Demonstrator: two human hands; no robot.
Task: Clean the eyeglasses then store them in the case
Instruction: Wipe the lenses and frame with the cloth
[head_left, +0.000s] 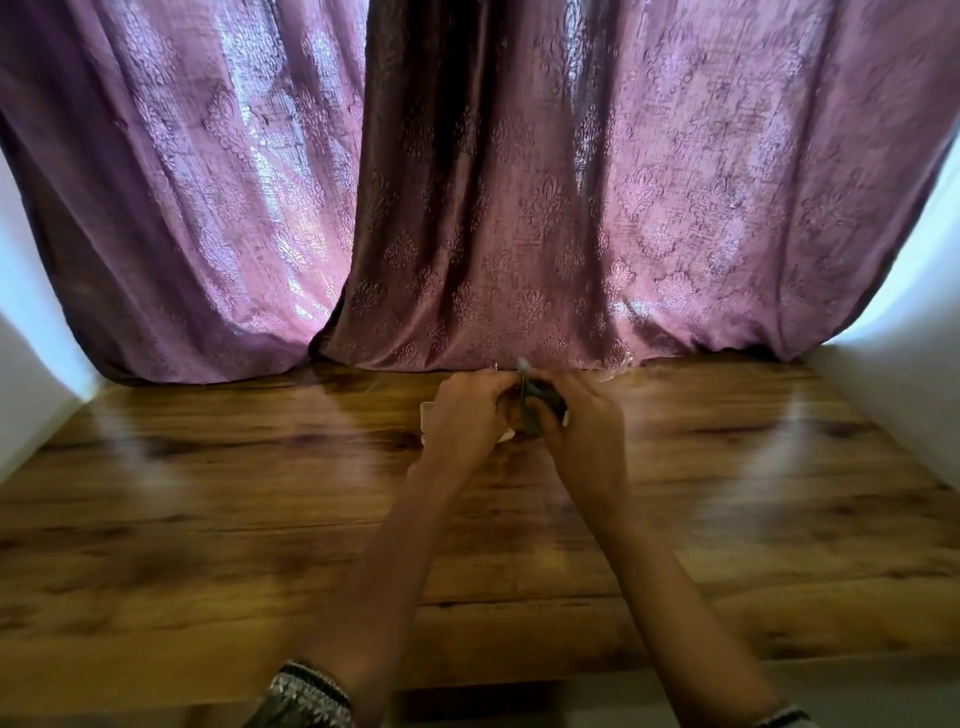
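Judged mid-cleaning with storing not yet begun, at the far edge of the brown wood-grain table (260, 467), with left hand (470, 410) gripping the clear-framed eyeglasses (615, 371), right hand (584, 423) pinching a dark grey cloth (540, 405) against them, over a blurred white object (427, 415), perhaps the case.

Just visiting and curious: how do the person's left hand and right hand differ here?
The right hand grips a dark grey cloth; the left hand meets it, but what its fingers hold is too blurred to tell. A small white object peeks out from under the left hand, while the right hand is off to its side. Both hands are close together over the far end of the brown wooden table, by the purple patterned curtain.
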